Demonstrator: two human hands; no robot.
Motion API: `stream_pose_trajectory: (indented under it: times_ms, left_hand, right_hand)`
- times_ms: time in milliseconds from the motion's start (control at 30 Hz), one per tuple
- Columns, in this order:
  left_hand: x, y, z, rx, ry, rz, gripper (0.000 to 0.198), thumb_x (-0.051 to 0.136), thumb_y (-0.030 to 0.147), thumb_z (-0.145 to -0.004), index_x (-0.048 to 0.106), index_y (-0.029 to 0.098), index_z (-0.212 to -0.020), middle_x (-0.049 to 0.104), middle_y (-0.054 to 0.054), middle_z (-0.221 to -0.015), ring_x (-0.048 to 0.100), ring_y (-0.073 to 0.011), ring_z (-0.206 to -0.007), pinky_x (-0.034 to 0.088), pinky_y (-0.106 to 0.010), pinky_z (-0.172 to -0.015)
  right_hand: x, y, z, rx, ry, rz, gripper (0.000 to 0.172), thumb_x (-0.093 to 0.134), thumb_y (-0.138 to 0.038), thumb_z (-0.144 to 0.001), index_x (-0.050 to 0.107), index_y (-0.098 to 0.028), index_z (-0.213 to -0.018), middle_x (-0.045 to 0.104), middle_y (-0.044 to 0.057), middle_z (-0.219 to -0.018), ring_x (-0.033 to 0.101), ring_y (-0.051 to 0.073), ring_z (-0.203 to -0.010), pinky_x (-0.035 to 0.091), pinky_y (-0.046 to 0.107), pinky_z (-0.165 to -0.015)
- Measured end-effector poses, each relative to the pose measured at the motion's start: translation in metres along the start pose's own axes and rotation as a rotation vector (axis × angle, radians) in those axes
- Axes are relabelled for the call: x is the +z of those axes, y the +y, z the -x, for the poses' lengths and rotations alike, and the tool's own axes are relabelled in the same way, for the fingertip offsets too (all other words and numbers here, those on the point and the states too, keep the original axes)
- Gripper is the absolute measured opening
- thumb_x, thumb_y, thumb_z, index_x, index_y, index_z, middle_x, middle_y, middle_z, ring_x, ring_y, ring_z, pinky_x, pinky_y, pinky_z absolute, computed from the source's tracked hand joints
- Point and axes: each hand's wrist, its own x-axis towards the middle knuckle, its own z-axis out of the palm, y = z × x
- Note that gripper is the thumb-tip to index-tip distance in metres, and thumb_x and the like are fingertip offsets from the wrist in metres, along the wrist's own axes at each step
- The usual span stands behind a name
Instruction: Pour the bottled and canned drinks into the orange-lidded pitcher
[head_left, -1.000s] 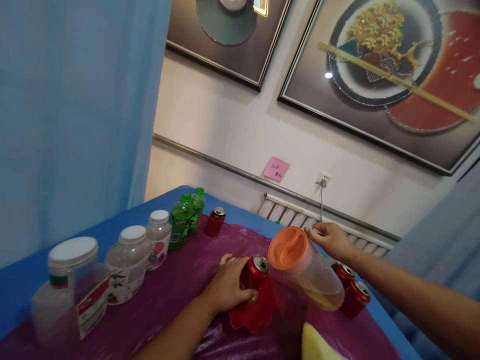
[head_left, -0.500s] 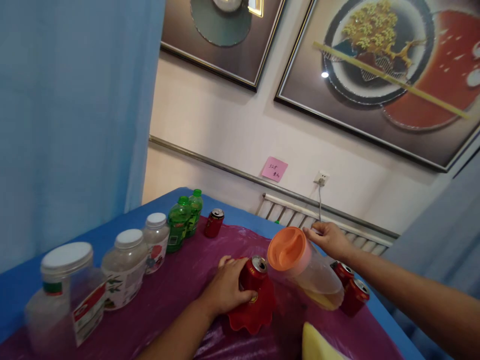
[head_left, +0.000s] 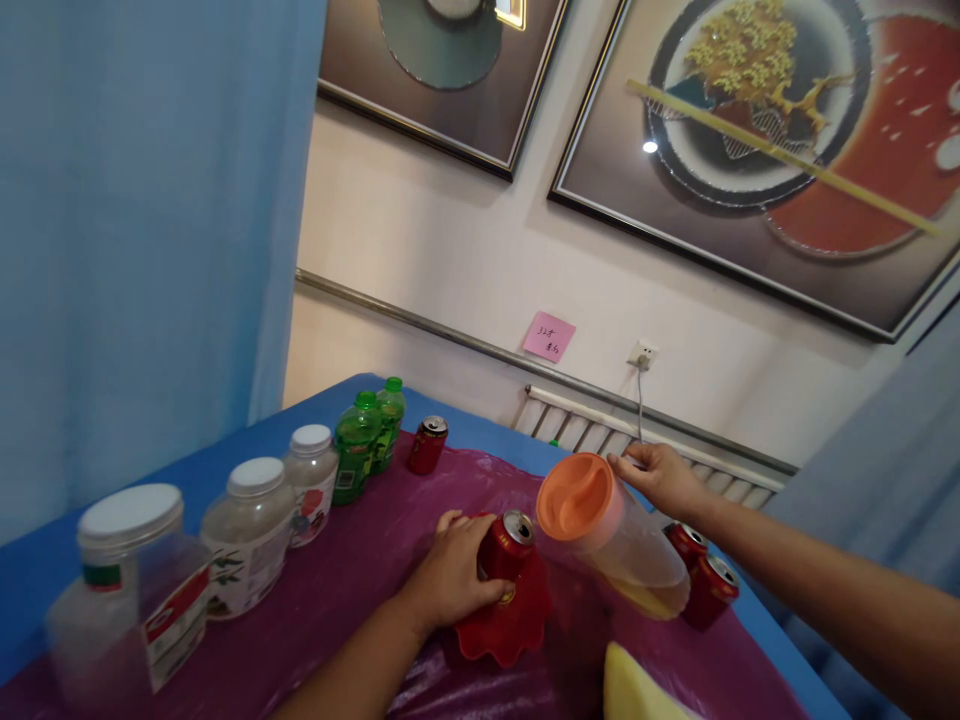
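Observation:
My left hand [head_left: 459,572] is wrapped round a red drink can [head_left: 511,545], its fingers on the far side and its thumb on the near side. The can's silver top with its opening faces up. Under it lies a red scalloped-edged dish or mat [head_left: 504,635]. Beside the can, my right hand [head_left: 660,478] grips a clear plastic pitcher [head_left: 637,555] near its top; the handle is mostly hidden. The pitcher tilts left, its orange lid [head_left: 576,497] close to the can's top. Some yellowish liquid lies low in the pitcher. No stream between pitcher and can is visible.
Clear jars with white lids [head_left: 255,540] and green bottles [head_left: 358,450] line the left side. Another red can [head_left: 428,446] stands at the back, and two cans [head_left: 711,592] stand right of the pitcher. A yellow cloth-like item [head_left: 637,685] lies in front on the purple sheet [head_left: 345,610].

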Motion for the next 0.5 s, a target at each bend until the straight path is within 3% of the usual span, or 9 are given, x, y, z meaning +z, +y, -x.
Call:
stream_pose_trajectory:
  times_ms: [500]
  left_hand:
    - [-0.0004,0.0010,0.0012,0.005,0.003,-0.004,0.065,0.084,0.039,-0.061,0.060,0.027,-0.120,0.070,-0.004,-0.121,0.062,-0.0319,-0.115,0.023,-0.053,-0.116]
  right_hand:
    - [-0.0008,-0.0013,0.0019,-0.021,-0.002,0.012,0.048,0.043,-0.063,-0.082,0.034,-0.024,-0.056,0.026,-0.005,-0.055,0.027,0.010,-0.052,0.021,0.026,-0.048]
